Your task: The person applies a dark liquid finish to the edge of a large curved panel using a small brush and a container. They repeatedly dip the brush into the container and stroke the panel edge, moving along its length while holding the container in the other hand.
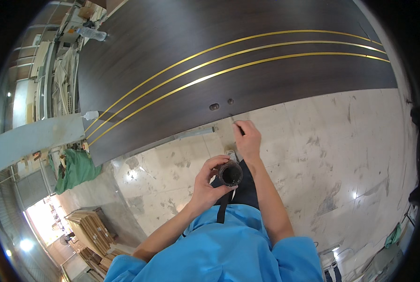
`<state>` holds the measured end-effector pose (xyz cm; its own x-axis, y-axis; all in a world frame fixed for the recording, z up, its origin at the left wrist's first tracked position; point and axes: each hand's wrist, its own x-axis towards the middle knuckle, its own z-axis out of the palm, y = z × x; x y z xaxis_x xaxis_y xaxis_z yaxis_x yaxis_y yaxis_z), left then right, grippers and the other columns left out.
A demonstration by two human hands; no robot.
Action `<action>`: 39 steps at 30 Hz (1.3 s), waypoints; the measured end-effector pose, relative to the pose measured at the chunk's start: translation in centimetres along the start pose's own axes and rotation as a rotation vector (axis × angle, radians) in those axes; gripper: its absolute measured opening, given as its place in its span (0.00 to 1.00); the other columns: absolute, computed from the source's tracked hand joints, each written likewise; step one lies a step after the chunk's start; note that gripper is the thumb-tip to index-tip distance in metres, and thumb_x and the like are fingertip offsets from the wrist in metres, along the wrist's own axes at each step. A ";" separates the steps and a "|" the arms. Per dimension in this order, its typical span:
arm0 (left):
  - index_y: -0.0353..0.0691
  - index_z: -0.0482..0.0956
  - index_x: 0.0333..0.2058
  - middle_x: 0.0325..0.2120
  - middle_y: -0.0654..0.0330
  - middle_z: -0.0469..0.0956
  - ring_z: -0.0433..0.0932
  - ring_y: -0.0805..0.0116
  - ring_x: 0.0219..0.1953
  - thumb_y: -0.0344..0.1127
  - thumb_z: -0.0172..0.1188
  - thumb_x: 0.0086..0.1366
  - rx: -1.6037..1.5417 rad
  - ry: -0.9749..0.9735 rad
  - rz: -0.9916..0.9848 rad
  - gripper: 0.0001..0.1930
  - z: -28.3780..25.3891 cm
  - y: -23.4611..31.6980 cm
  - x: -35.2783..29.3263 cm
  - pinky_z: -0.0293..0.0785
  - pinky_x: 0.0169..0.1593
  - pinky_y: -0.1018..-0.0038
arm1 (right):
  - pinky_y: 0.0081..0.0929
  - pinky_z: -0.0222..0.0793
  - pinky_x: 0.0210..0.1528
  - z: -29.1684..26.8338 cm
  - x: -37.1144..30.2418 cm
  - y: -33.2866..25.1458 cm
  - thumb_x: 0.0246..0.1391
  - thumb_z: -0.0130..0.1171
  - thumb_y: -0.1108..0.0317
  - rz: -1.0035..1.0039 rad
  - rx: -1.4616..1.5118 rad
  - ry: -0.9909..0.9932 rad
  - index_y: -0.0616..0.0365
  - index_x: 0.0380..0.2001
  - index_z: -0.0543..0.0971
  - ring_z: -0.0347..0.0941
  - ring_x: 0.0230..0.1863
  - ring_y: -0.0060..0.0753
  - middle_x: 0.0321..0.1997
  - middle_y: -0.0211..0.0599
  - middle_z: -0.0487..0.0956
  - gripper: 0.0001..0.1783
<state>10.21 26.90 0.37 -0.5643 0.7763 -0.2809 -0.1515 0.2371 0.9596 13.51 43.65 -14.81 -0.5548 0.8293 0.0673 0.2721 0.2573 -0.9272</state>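
My left hand [203, 187] is wrapped round a small dark cup [231, 174] held in front of my body, its open mouth facing up. Its inside looks dark and the rim is stained. Just beyond, my right hand [249, 140] pinches a thin dark brush-like tool [234, 121], whose tip points at the near edge of a dark brown door panel [181, 37]. Three gold strips [210, 62] run along the panel. Close to that edge are an oval hole [214, 106] and a smaller round hole [230, 101]. Whether the tip touches the panel is unclear.
A clear plastic bottle [92, 34] lies at the panel's far left corner. A grey bar [186, 134] runs below the near edge. Green cloth [78, 170] hangs at left, with stacked boards [90, 228] behind. The tiled floor [313, 141] is stained.
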 end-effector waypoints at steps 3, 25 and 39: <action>0.42 0.70 0.61 0.66 0.54 0.70 0.73 0.63 0.65 0.17 0.77 0.50 0.024 0.005 -0.006 0.39 -0.3 0.1 -0.3 0.70 0.68 0.64 | 0.39 0.76 0.42 0.4 0.0 0.1 0.59 0.66 0.69 0.056 -0.026 -0.019 0.57 0.38 0.84 0.80 0.39 0.51 0.37 0.46 0.83 0.05; 0.42 0.70 0.61 0.66 0.55 0.70 0.72 0.62 0.66 0.17 0.77 0.50 0.008 -0.056 0.042 0.39 0.9 0.3 0.5 0.68 0.70 0.62 | 0.37 0.74 0.40 -6.4 3.9 3.6 0.57 0.68 0.72 -0.023 -0.072 0.088 0.58 0.34 0.84 0.79 0.35 0.45 0.35 0.41 0.82 0.03; 0.43 0.70 0.61 0.66 0.55 0.69 0.71 0.62 0.67 0.18 0.77 0.50 0.001 -0.096 0.039 0.39 2.7 0.7 1.5 0.67 0.70 0.62 | 0.38 0.75 0.40 -10.3 5.9 5.1 0.58 0.67 0.71 -0.006 -0.114 0.244 0.58 0.36 0.84 0.79 0.36 0.47 0.35 0.42 0.82 0.04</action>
<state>11.43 29.84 0.60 -0.4894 0.8373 -0.2438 -0.1298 0.2065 0.9698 19.74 54.97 -15.34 -0.3540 0.9193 0.1723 0.3640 0.3051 -0.8800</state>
